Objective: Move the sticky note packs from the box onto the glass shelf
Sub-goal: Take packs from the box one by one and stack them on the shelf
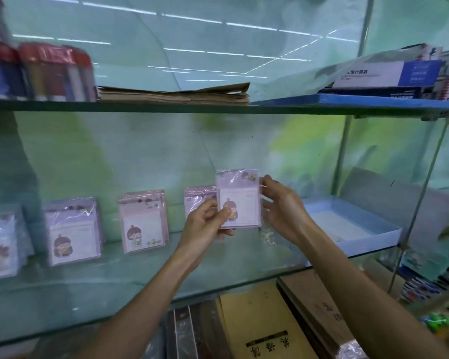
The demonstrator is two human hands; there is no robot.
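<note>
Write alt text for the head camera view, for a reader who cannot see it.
Two hands hold a sticky note pack above a glass shelf: the left hand grips its lower left corner, the right hand pinches its right edge. More packs stand in a row to the left, and an open blue box sits to the right.

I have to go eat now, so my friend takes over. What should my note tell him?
Left hand pinches the held pack at its lower left corner; right hand steadies its right edge, above the glass shelf.
Done: four stacks of packs stand along the shelf.
The blue box sits at the right end; it looks nearly empty.
Left: stand this pack up, then check the box.
</note>
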